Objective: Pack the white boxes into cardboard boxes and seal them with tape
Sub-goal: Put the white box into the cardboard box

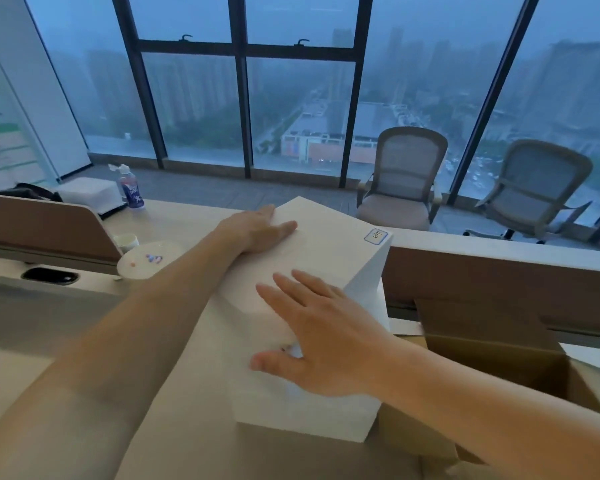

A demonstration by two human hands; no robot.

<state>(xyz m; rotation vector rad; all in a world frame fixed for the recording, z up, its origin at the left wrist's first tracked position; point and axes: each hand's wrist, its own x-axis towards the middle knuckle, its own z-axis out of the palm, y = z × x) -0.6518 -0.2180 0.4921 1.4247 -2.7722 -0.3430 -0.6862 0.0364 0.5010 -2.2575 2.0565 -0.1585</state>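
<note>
Desk (187, 216) by the big windows, grey city outside. My fingers are flat and relaxed on both hands, gripping nothing. Right hand (329, 337) is spread on the near end of the white box (326, 247) top, thumb down its front face, and left hand (257, 230) presses the far left corner. It stands tall right under my palms, top running away from me and angled a bit right. The carton (492, 362) sits open just to its right, so my right hand's nearer. Can't tell if its bottom is inside the carton, since my arm hides that edge
</note>
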